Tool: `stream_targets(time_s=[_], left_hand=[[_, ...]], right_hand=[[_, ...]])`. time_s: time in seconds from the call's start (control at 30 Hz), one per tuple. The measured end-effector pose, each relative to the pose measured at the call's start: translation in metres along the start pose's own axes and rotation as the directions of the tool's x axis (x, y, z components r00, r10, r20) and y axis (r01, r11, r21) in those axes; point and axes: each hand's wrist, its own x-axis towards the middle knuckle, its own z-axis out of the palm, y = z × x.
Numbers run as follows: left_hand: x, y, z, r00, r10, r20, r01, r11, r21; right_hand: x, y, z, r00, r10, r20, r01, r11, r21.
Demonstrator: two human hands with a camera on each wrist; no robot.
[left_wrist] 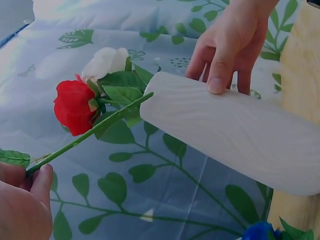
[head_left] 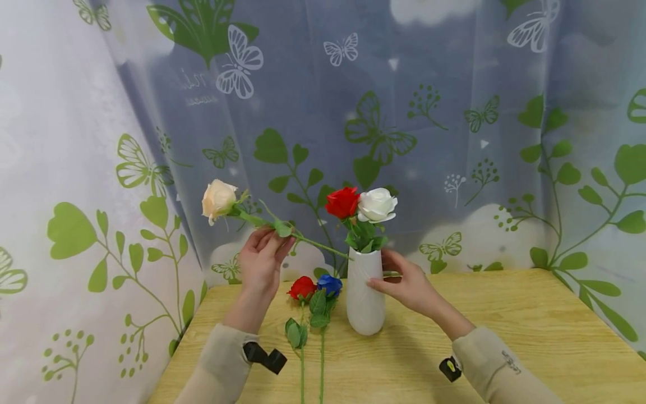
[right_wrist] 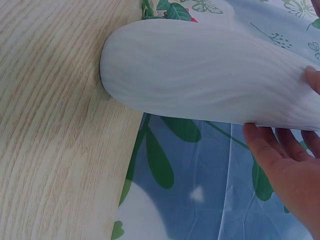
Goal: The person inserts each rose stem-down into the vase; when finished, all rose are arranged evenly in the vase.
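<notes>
My left hand (head_left: pixel 263 258) pinches the green stem of a cream rose (head_left: pixel 219 199), whose bloom points up and left. The stem's lower end (left_wrist: pixel 145 96) is at the mouth of the white vase (head_left: pixel 365 297), seemingly touching or overlapping the rim. My right hand (head_left: pixel 411 283) holds the vase near its top, thumb on the front and fingers behind. Inside the vase stand a red rose (head_left: pixel 342 202) and a white rose (head_left: pixel 377 205), their leaves crowding the opening. The vase is upright on the table.
A second red rose (head_left: pixel 302 288) and a blue rose (head_left: pixel 330 285) lie on the wooden table (head_left: pixel 454 348), left of the vase, stems towards me. Behind the table hangs a curtain (head_left: pixel 313 112) printed with leaves and butterflies.
</notes>
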Motion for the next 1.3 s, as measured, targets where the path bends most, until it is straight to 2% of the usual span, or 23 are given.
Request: stream_targets(time_s=[0.2,0.33,0.63,0.77,0.93,1.1,1.3], left_hand=[[-0.001,0.0,0.009,1.0,-0.013,0.009,0.013,0.999,-0.032],[-0.001,-0.001,0.012,1.0,-0.015,0.013,0.015,1.0,-0.016],[-0.001,-0.007,0.023,0.996,0.09,0.028,-0.092,0.993,0.076],[-0.001,-0.012,0.028,0.994,0.099,0.046,-0.103,0.991,0.091],[-0.002,-0.019,0.036,0.994,0.07,0.087,-0.082,0.986,0.148],[-0.005,-0.028,0.043,0.988,0.041,0.149,-0.077,0.967,0.241],[-0.003,-0.042,0.048,0.97,0.09,0.226,-0.16,0.937,0.31]], right_hand=[[0.0,0.0,0.0,1.0,-0.005,-0.004,0.005,1.0,0.001],[0.0,0.001,0.0,1.0,-0.011,-0.001,0.011,1.0,0.006],[0.0,0.0,0.0,1.0,0.002,-0.002,-0.002,1.0,-0.011],[-0.001,0.0,0.0,1.0,0.0,-0.001,0.0,1.0,-0.017],[-0.001,0.0,0.0,1.0,-0.002,-0.003,0.002,1.0,-0.009],[-0.001,0.002,0.0,1.0,-0.001,-0.007,0.001,1.0,-0.011],[0.0,0.001,0.0,1.0,-0.001,-0.007,0.001,1.0,-0.011]])
